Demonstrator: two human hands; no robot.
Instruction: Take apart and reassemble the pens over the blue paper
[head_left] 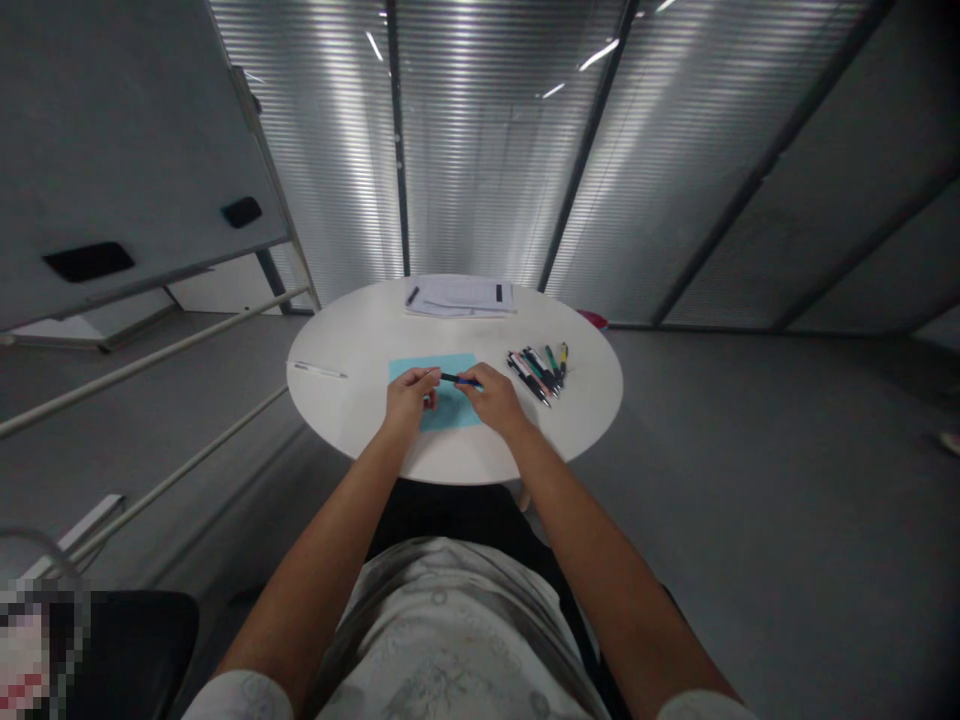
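Note:
A dark pen with a blue part (450, 377) is held level between my two hands, over a light blue sheet (450, 408) on the round white table. The fingers of my left hand (409, 397) pinch its left end. My right hand (493, 395) is closed around the blue right end, which the fingers partly cover. To the right of my right hand lies a loose group of several pens (538, 372), mostly black and white, with green and yellow ones among them. A single white pen (319, 369) rests near the left edge of the table.
A stack of papers (459, 296) sits at the far side of the white table (360, 330). On the left stands a whiteboard on a metal frame (150, 385). A black chair (139, 650) is at lower left. Blinds (480, 150) cover the glass wall behind.

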